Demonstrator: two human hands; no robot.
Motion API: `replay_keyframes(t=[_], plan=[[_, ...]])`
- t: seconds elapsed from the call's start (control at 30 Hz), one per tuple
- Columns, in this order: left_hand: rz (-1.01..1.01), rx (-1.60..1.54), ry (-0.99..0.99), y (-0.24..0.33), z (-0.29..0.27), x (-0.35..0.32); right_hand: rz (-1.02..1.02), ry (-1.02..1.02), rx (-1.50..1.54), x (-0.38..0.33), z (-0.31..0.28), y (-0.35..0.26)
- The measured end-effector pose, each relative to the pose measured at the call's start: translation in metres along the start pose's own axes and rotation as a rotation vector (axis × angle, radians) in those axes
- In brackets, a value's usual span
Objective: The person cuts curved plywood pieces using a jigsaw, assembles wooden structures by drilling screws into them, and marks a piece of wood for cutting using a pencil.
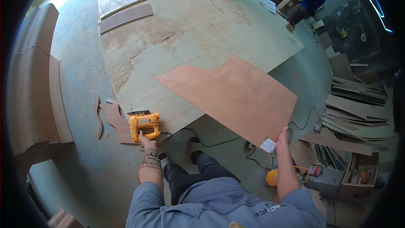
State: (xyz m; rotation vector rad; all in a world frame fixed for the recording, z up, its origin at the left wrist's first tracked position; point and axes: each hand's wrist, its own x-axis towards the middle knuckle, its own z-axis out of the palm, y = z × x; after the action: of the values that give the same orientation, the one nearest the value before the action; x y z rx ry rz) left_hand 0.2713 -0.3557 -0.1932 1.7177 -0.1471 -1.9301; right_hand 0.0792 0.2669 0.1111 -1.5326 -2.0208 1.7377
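A thin reddish-brown plywood panel (230,95) with one notched corner lies tilted over the big pale sheet (190,38) on the floor, its near corner gripped by the right hand (282,137). The left hand (147,141) clasps the yellow jigsaw's (144,125) handle beside brown offcuts (116,120).

You see the scene through one wide fisheye camera on your head, looking steeply down and forward. Your forearms come in from the lower edge, your own shirt and legs filling the near bottom centre. The floor (80,59) sits well below the lens and curves toward the dark round rim. The view reaches far: another person (307,5) shows small at the far right. Straight board edges bend near the rim. No second view overlaps this one.
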Motion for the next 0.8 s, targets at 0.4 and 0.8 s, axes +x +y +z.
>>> replay_keyframes(t=[0.4, 0.8], plan=[[0.338, 0.054, -0.249, 0.108, -0.111, -0.128, -0.215, -0.386, -0.381, -0.002, 0.305, 0.082], [0.48, 0.475, 0.057, 0.135, -0.257, -0.251, -0.552, -0.792, -0.982, -0.175, 0.489, 0.305]])
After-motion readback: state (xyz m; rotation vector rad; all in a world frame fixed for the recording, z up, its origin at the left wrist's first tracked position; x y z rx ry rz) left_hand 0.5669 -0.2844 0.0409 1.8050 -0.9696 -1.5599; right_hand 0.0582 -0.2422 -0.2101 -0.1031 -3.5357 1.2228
